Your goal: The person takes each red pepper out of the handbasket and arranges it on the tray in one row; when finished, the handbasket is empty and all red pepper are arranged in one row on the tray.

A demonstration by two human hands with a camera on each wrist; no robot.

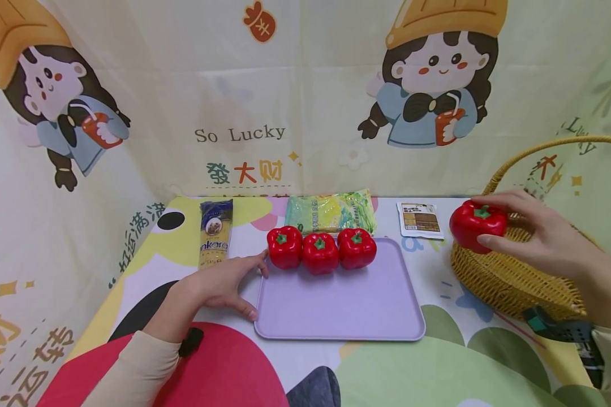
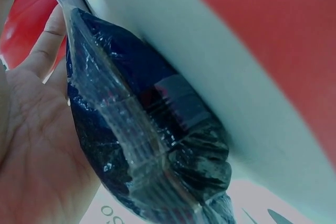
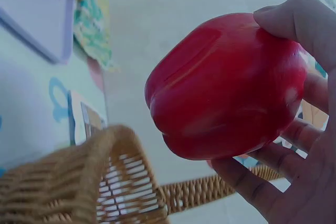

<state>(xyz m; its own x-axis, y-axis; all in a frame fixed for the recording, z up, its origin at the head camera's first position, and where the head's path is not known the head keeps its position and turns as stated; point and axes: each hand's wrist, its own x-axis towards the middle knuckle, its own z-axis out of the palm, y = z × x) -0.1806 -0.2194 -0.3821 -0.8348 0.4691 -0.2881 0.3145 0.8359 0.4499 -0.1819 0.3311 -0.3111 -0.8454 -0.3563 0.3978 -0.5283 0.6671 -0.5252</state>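
My right hand (image 1: 545, 237) holds a red bell pepper (image 1: 477, 225) over the left rim of a wicker basket (image 1: 519, 282). In the right wrist view the thumb lies on one side of the pepper (image 3: 226, 87) and the fingers on the other. Three more red bell peppers, a left one (image 1: 284, 247), a middle one (image 1: 321, 253) and a right one (image 1: 357, 249), sit in a row along the back of a lilac tray (image 1: 341, 311). Thumb and fingers spread, my left hand (image 1: 229, 285) rests at the tray's left edge.
Behind the left hand lies a pasta packet (image 1: 216, 232) with a dark blue top. A green-yellow packet (image 1: 331, 212) is behind the peppers, and a small white-and-brown sachet (image 1: 420, 220) lies between tray and basket. The basket's tall handle (image 1: 509, 164) arches up at the right.
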